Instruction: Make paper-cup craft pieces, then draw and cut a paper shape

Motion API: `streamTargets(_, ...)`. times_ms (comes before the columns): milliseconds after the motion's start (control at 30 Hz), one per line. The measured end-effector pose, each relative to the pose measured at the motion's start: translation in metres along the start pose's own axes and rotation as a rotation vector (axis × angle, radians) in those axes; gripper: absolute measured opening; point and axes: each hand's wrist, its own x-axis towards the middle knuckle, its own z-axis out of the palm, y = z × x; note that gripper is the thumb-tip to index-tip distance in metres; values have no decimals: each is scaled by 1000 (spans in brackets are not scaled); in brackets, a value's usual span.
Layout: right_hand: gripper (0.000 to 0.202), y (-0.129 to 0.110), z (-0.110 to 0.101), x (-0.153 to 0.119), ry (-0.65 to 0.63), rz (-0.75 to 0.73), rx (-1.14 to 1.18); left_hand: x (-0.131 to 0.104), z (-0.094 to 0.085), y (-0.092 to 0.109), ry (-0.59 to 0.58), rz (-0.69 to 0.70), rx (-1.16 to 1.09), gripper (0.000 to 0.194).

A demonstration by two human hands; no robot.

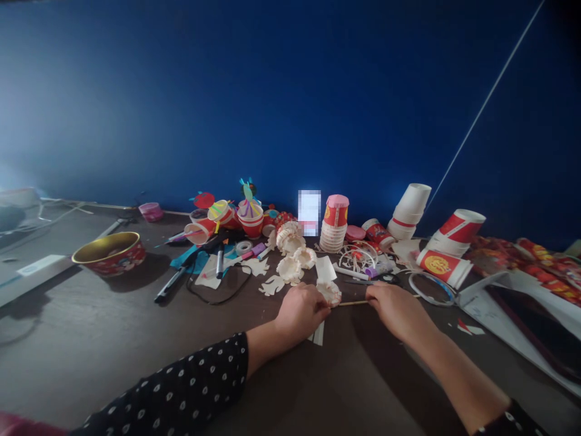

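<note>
Two wrists [270, 339] angled inward, left hand [302, 312] at a stick's [351, 303] end, fingers together, right hand [397, 310], fingers clamped on it

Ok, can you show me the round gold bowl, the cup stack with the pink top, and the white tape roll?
Gold-lined red bowl [118, 261], head view: outer wall.
Red-and-white paper cup stack [336, 213], head view: red side.
Small white tape roll [238, 248], head view: ring's left side.

- Thin stick [354, 303]: pale tan, straight, lying nearly level just above or on the dark desk [181, 357].
- Frilled piece [333, 293]: cream with reddish marks, rounded, ragged-edged, at the stick's left end.
</note>
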Motion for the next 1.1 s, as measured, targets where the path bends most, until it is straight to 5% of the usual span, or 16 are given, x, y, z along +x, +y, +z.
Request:
streamTargets(133,20,-5,-2,0,127,-2,45,0,1,0,3,-2,10,3)
streamTargets(233,21,-24,0,-3,276,-203,213,0,3,-3,20,9,7,4)
streamTargets(333,25,-43,4,-5,229,-376,297,1,5,-6,21,16,9,5)
streamTargets(533,21,-52,15,1,174,-384,215,1,3,-7,-10,95,58,10)
streamTargets(1100,23,-46,15,3,121,-363,446,0,-1,-1,-50,-27,80,10)
